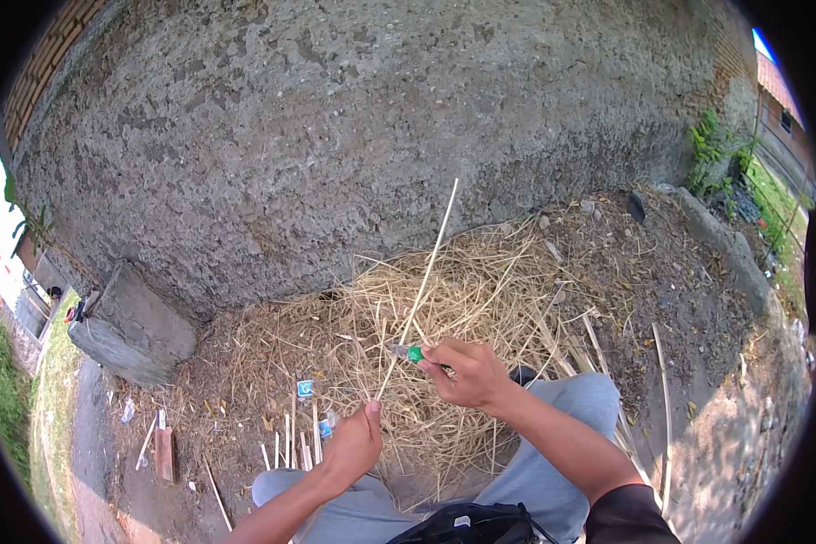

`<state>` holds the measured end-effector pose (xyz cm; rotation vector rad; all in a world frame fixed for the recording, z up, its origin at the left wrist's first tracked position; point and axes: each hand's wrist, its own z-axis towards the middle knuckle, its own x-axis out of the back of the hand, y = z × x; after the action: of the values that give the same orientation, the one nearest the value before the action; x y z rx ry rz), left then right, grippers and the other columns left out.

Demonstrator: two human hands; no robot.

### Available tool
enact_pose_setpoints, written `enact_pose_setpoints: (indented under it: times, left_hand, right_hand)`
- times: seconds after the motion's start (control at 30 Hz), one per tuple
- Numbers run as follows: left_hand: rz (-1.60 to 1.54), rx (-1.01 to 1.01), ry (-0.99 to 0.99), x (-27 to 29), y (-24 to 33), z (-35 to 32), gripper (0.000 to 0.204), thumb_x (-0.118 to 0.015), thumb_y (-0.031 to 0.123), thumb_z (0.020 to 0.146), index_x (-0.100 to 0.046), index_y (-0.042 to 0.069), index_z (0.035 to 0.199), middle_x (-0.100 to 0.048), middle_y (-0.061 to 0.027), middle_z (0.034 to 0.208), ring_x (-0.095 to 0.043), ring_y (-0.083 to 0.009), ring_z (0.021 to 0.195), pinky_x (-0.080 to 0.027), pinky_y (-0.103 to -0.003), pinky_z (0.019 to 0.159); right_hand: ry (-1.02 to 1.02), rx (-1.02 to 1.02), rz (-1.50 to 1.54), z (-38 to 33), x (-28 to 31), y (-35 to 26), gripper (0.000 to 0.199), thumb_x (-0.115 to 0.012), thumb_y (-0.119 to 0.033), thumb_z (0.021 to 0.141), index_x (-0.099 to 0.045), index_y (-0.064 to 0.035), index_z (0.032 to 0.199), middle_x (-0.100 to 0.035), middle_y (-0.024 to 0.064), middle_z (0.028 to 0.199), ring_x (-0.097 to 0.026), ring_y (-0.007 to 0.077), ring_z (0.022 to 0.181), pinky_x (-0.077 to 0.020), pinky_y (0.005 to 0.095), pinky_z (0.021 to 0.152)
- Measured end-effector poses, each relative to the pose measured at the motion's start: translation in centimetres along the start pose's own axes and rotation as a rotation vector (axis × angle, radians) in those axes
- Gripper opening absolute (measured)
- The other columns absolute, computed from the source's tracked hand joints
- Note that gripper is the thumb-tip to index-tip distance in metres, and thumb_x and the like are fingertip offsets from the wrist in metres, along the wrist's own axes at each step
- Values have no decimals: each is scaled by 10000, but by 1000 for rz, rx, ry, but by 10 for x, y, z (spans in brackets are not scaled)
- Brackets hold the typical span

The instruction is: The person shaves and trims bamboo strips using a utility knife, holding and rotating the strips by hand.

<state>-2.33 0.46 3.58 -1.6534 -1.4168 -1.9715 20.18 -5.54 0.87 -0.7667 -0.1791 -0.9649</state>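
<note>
A long thin pale strip of bamboo or wood [437, 245] slants up from my lap toward the wall. Its lower end is pinched between the thumb and fingers of my left hand [352, 444]. My right hand [471, 374] is closed around a small green-handled knife [414, 354], whose short greyish blade rests against the strip above my left hand. Part of the handle is covered by my right fingers. Beyond both hands spreads a heap of pale curly shavings [462, 299] on the ground.
A rough grey wall [408, 118] rises behind the heap. To the left stands a stone block [140, 322]. More pale strips [665, 399] lie at right and beside my left leg, near a small blue packet [305, 389]. A reddish brick piece [164, 453] sits farther left.
</note>
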Motion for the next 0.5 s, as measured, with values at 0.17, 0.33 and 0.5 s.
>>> enact_pose_setpoints:
  times: [0.17, 0.33, 0.5]
  left_hand:
    - [-31, -11, 8, -6, -1, -5, 485, -320, 307, 1062, -587, -56, 883, -602, -328, 731, -586, -541, 710, -455, -596, 658]
    - [-70, -41, 57, -12, -6, -12, 480, -329, 295, 1062, -588, -52, 856, -594, -320, 711, -585, -534, 702, -446, -589, 645]
    - [-30, 7, -108, -19, -19, -45, 463, -335, 282, 1059, -594, -38, 848, -615, -295, 725, -600, -524, 723, -465, -575, 649]
  right_hand:
    - [-14, 10, -92, -2, -4, 5, 105, -729, -187, 847, -694, -96, 885, -686, 57, 793, -644, 229, 537, -460, 337, 407]
    - [-35, -47, -116, -4, -8, 5, 143, -748, -200, 835, -688, -71, 833, -686, 67, 755, -631, 245, 524, -458, 348, 432]
    - [-89, -320, -139, 16, 4, 30, 147, -676, -235, 884, -684, -90, 865, -693, 97, 775, -641, 304, 569, -481, 406, 484]
